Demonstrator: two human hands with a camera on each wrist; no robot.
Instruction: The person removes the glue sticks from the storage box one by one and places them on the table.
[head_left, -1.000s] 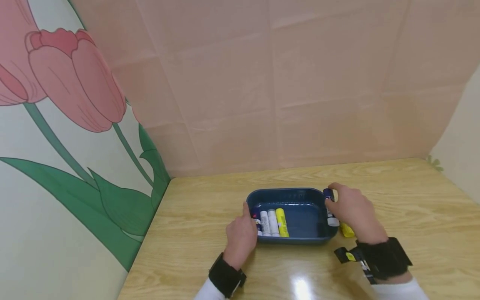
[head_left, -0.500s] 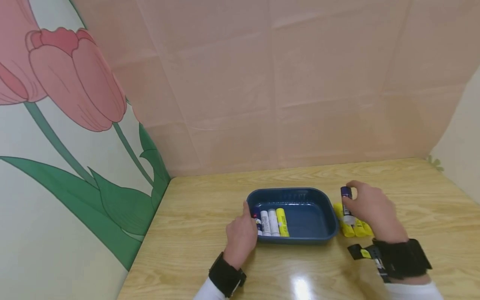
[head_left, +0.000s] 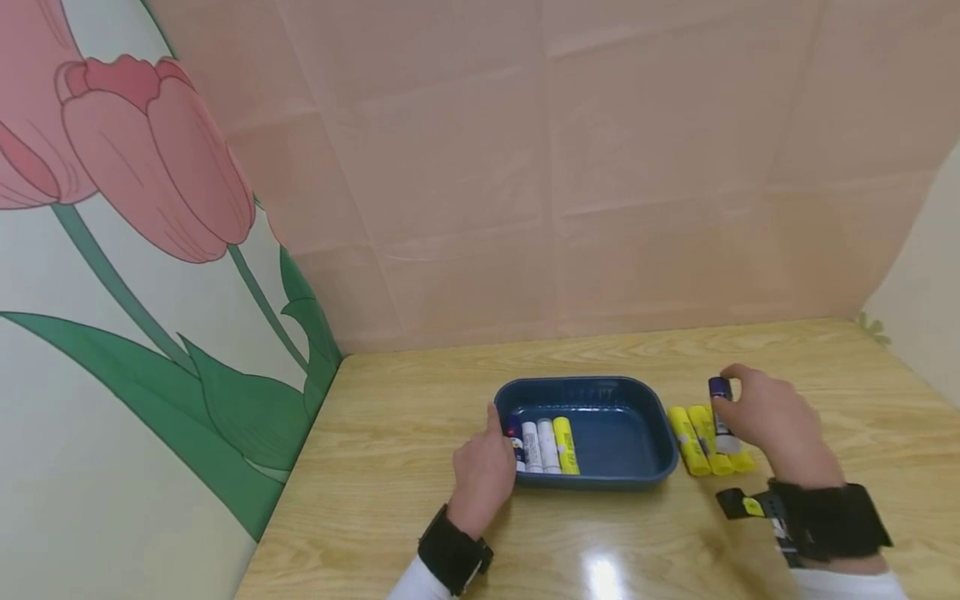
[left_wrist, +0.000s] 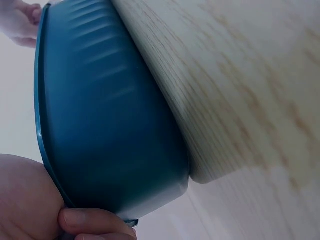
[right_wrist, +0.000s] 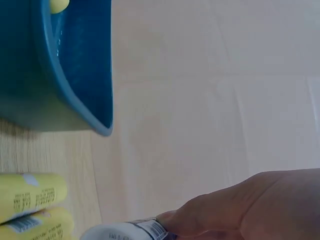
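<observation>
Holding: we are pinching a blue-capped glue stick (head_left: pixel 721 410) in our right hand (head_left: pixel 776 423), fingers (head_left: pixel 738 374) curled round it.
Beneath those fingers: three yellow glue sticks (head_left: pixel 688 429) are lying side by side on the desk (head_left: pixel 390 425), the held stick just above them.
Bracing: our left hand (head_left: pixel 483 471) is gripping the near-left rim of the blue tray (head_left: pixel 622 437), thumb curled over its edge.
Beside the left fingers: four sticks (head_left: pixel 546 446) are lying inside the tray.

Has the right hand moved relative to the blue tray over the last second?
Yes. The right hand, gripping a blue-capped stick, has moved rightward from the blue tray rim; it is over the yellow sticks.
</observation>
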